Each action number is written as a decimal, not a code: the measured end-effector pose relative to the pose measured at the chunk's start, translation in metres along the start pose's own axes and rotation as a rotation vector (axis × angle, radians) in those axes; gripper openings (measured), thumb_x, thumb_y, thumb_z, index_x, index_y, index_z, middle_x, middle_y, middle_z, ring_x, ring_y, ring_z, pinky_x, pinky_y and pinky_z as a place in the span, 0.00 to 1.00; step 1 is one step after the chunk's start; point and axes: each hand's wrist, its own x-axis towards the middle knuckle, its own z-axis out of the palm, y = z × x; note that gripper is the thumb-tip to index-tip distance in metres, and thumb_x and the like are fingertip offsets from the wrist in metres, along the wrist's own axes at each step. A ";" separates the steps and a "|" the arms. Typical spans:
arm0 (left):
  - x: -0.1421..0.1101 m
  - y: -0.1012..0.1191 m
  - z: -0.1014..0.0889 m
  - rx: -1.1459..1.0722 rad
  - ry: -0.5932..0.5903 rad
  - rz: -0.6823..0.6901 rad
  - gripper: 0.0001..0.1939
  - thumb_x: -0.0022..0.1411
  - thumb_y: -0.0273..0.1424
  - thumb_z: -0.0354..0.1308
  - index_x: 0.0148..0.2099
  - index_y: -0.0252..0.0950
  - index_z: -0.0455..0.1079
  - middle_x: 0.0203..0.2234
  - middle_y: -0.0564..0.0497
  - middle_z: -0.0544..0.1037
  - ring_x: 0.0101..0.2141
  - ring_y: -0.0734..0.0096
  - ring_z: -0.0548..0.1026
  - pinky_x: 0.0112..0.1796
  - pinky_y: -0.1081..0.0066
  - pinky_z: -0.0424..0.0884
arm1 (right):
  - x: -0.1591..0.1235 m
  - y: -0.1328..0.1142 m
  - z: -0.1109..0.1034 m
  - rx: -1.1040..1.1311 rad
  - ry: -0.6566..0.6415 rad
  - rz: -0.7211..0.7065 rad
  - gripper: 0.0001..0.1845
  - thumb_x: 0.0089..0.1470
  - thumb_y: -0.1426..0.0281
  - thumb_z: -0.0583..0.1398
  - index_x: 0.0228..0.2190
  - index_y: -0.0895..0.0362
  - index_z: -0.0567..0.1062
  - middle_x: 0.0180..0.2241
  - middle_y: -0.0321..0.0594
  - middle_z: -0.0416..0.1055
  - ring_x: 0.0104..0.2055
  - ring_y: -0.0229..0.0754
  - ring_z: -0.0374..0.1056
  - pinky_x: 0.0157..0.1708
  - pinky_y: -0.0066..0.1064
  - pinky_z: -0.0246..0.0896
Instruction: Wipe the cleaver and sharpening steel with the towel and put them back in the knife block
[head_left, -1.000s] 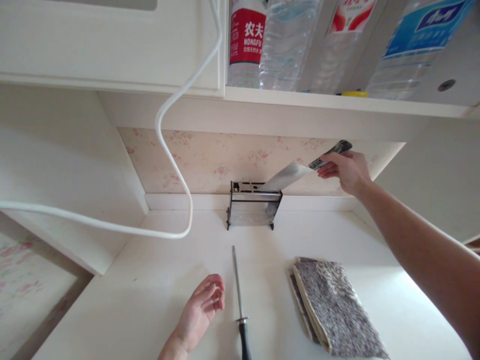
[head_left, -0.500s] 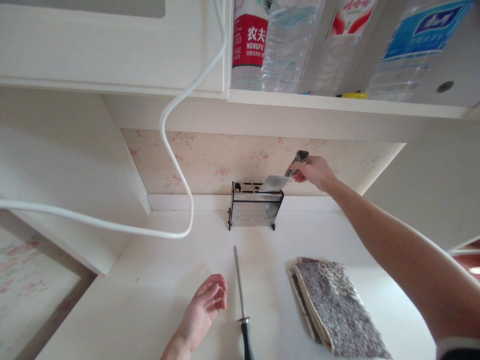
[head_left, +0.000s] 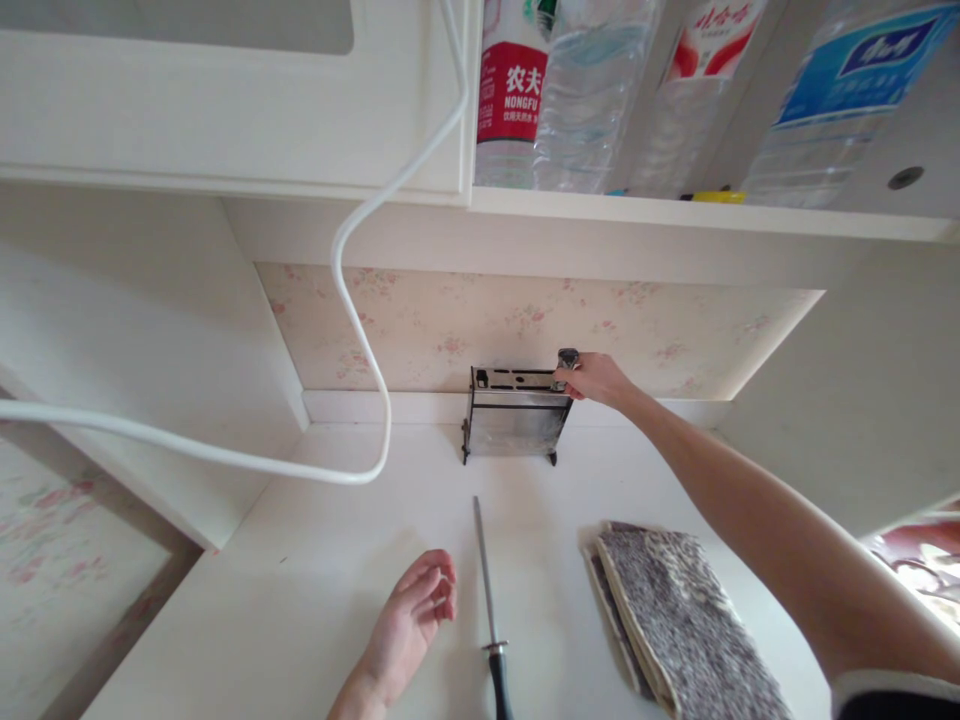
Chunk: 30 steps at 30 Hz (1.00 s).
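The knife holder (head_left: 517, 430) stands upright at the rear of the worktop (head_left: 300, 610), near the wall, and serves as the reference for all positions. The right arm (head_left: 720, 480) extends from the lower right of the holder, forearm sloping inward and away from the body, with a sleeve (head_left: 892, 695) near the elbow. The right hand (head_left: 600, 382) is located at the right end of the holder's top plate, wrist roughly in line with the forearm and the back of the hand facing outward. Its fingers are clamped on the handle of the knife (head_left: 568, 360); the handle projects above the right end of the holder, and the blade is hidden from view. The left hand (head_left: 409, 615) is positioned in front of the holder and to its left, forearm entering from below, palm turned inward. Its fingers are loosely curled and slightly apart from the thumb, gripping nothing. A sharpening steel (head_left: 487, 590) lies directly in front of the holder, just beside the left hand, rod tip pointing toward the holder and dark handle toward the body. A folded cloth (head_left: 682, 610) lies in front of the holder and to its right, below the right forearm.
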 end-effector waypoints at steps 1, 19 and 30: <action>0.000 0.000 0.000 0.011 -0.002 -0.001 0.09 0.57 0.33 0.61 0.41 0.36 0.73 0.33 0.48 0.72 0.29 0.75 0.68 0.32 0.72 0.63 | 0.000 0.000 0.001 -0.003 -0.006 0.000 0.15 0.49 0.61 0.59 0.22 0.60 0.75 0.20 0.42 0.74 0.24 0.40 0.71 0.27 0.26 0.60; -0.009 -0.025 0.010 1.144 -0.215 0.380 0.15 0.61 0.25 0.48 0.44 0.42 0.74 0.46 0.47 0.74 0.44 0.64 0.71 0.47 0.67 0.66 | -0.099 0.083 0.071 0.524 0.040 0.076 0.25 0.54 0.53 0.56 0.49 0.54 0.67 0.29 0.38 0.76 0.31 0.40 0.72 0.31 0.30 0.65; -0.010 -0.012 0.018 2.045 -0.761 0.967 0.08 0.62 0.28 0.54 0.42 0.46 0.71 0.53 0.61 0.72 0.56 0.67 0.62 0.60 0.60 0.49 | -0.190 0.150 0.166 0.425 0.058 0.208 0.17 0.52 0.57 0.55 0.40 0.52 0.73 0.34 0.36 0.77 0.37 0.44 0.72 0.41 0.34 0.62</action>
